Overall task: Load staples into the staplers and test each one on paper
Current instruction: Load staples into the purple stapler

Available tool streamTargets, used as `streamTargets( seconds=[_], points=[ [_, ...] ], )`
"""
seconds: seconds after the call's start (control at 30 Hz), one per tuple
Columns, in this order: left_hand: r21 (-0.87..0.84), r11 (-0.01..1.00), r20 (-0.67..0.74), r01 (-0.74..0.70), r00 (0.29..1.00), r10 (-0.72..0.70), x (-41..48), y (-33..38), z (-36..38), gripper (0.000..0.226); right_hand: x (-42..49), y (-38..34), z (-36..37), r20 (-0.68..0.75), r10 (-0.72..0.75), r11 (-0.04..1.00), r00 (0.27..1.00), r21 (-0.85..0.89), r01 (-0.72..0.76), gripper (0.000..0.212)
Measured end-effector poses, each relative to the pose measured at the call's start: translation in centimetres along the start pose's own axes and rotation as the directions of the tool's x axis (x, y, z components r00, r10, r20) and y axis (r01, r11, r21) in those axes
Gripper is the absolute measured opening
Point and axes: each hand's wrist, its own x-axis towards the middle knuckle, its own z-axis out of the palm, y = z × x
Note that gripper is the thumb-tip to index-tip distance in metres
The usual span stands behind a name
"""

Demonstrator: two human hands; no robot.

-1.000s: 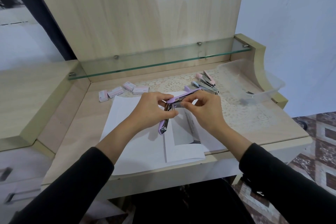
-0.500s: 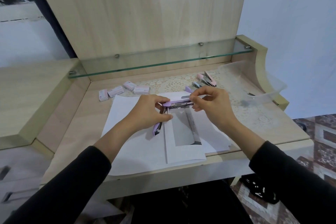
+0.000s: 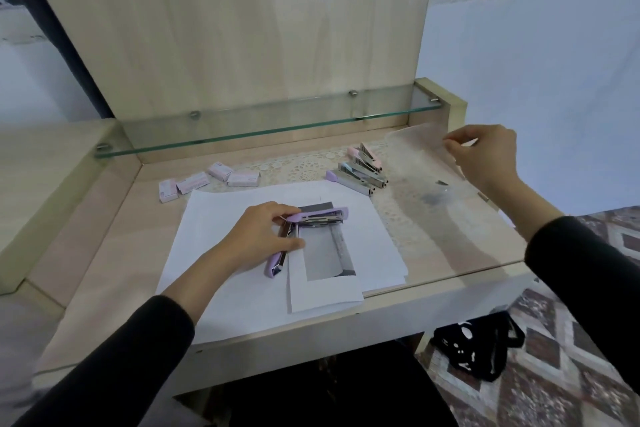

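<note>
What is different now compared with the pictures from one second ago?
The right hand let go of the purple stapler, moved right and now pinches the rim of the clear plastic tub. The left hand still holds the open stapler on the paper; the staple boxes and other staplers have not moved.

Purple stapler (image 3: 322,217) in left hand (image 3: 258,239) on white paper (image 3: 214,218); clear tray (image 3: 415,149) in right hand (image 3: 488,158).
</note>
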Motion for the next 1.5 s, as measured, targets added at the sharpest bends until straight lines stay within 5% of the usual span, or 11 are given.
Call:
streamTargets(
  seconds=[0.27, 0.6, 0.97, 1.2, 1.5],
  points=[
    [-0.014, 1.0, -0.001, 0.012, 1.0, -0.012, 0.2, 0.0, 0.1, 0.048, 0.6, -0.2, 0.0, 0.042, -0.002, 0.993, 0.999, -0.121, 0.007, 0.02],
    [-0.105, 0.993, 0.036, 0.047, 0.998, -0.043, 0.0, 0.1, -0.2, 0.051, -0.8, -3.5, 2.0, 0.155, -0.076, 0.997, 0.985, 0.031, 0.072, 0.01],
    [-0.134, 0.991, -0.219, 0.029, 0.974, -0.058, 1.1, -2.6, -5.2, 0.014, -4.0, -10.7, 9.9, 0.528, -0.305, 0.948, 0.793, 0.092, 0.303, 0.014],
    [0.173, 0.984, -0.282, 0.042, 0.959, 0.008, 5.3, -5.4, -7.3, 0.027, -3.5, -12.2, 14.1, 0.652, -0.315, 0.929, 0.69, 0.061, 0.366, 0.018],
    [0.46, 0.888, -0.137, 0.032, 0.99, 0.035, 9.2, -8.0, -7.2, 0.049, -3.5, -11.0, 17.0, 0.703, -0.311, 0.924, 0.64, 0.066, 0.377, 0.017]
  ],
)
